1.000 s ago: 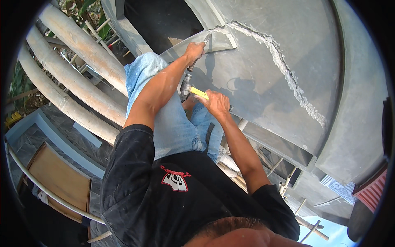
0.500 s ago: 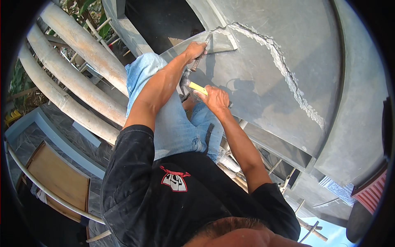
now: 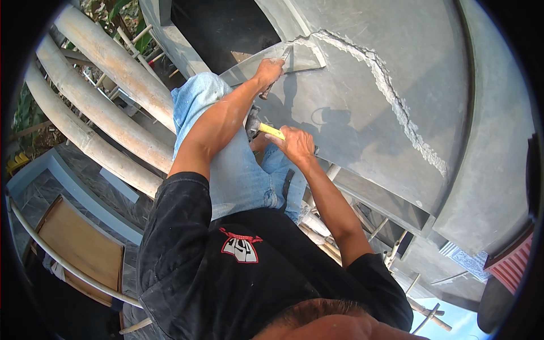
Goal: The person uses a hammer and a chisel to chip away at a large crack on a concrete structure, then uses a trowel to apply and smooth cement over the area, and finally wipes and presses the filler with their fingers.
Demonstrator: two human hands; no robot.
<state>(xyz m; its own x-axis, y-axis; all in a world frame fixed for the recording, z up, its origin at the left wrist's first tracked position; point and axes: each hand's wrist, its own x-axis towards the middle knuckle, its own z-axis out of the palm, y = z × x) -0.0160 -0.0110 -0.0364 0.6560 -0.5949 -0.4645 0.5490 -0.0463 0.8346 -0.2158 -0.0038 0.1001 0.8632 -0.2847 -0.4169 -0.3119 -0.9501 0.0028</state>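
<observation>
My left hand (image 3: 269, 73) is closed around a chisel (image 3: 264, 94), whose tip meets the broken edge at the corner of the recessed opening. My right hand (image 3: 297, 145) grips a hammer (image 3: 271, 131) by its yellow handle. The dark hammer head hangs beside my jeans, short of the chisel's butt end and apart from it. From that corner a rough, chipped groove (image 3: 396, 102) runs down to the right across the grey plastered wall (image 3: 351, 85).
Thick bamboo poles (image 3: 107, 119) of a scaffold stand close on my left. Beyond the chisel is a dark opening (image 3: 221, 28) in the wall. A brown wooden panel (image 3: 82, 249) lies below at lower left. More thin poles show beneath my right arm.
The hammer has swung back toward me, away from the chisel's end. My left hand and the chisel keep nearly the same place.
</observation>
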